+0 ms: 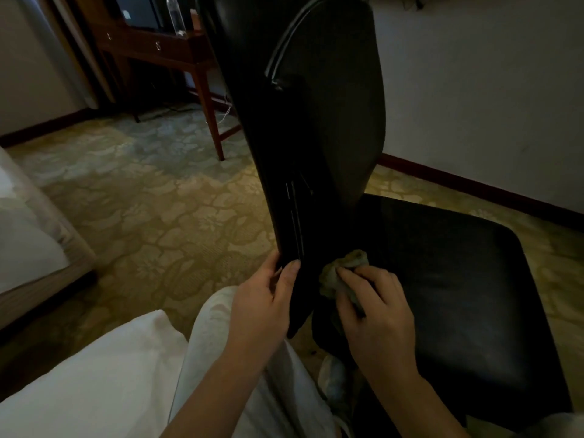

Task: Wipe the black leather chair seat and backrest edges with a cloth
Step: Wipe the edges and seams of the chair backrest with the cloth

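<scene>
left hand (262,305) grips the backrest (322,121) low on its edge, which runs up and away from the fingers. just to its right, right hand (376,308) pinches the cloth (344,270) against it, and the seat (458,279) spreads out to the right.

Bare forearms (218,387), pale whitish trousers (218,336) on the legs, and a light shoe (331,382).
</scene>
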